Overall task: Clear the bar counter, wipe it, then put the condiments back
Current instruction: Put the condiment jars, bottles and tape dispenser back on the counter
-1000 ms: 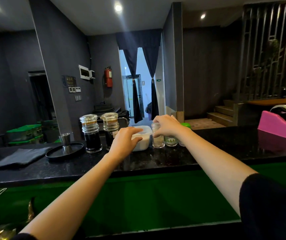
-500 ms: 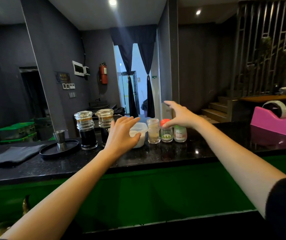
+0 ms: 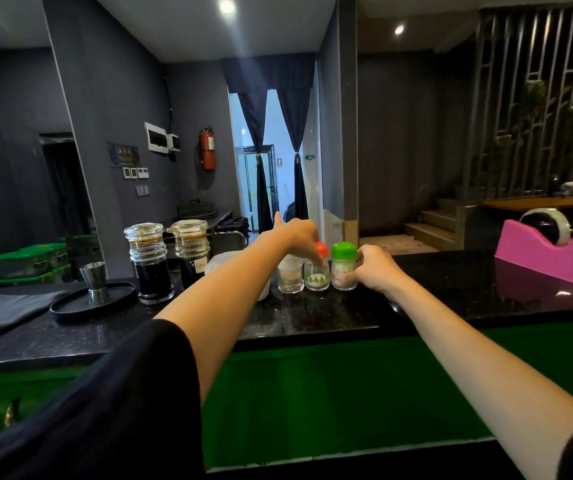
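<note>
Counting three small shakers in a row on the black stone tabletop (image 3: 451, 296): clear shaker (image 3: 291, 279), red-capped shaker (image 3: 318, 273), green-capped shaker (image 3: 343, 261). And the hands?

Right hand (image 3: 376, 268) curls round the green-capped shaker, which is upright on the stone. Left hand (image 3: 295, 237) drapes over the clear shaker, fingertips at the red-capped one. Whether it's gripping, I cannot tell.

Further left?

Two dark-sauce bottles, left cruet (image 3: 150, 265) and right cruet (image 3: 189, 251). One white tub (image 3: 221, 263) behind the left arm. One steel jigger (image 3: 93, 280) on one round black tray (image 3: 70, 304). One dark cloth (image 3: 4, 310). Far right, one pink tape dispenser (image 3: 548, 252). Dark walls, one fire extinguisher (image 3: 207, 148), curtained doorway.
</note>
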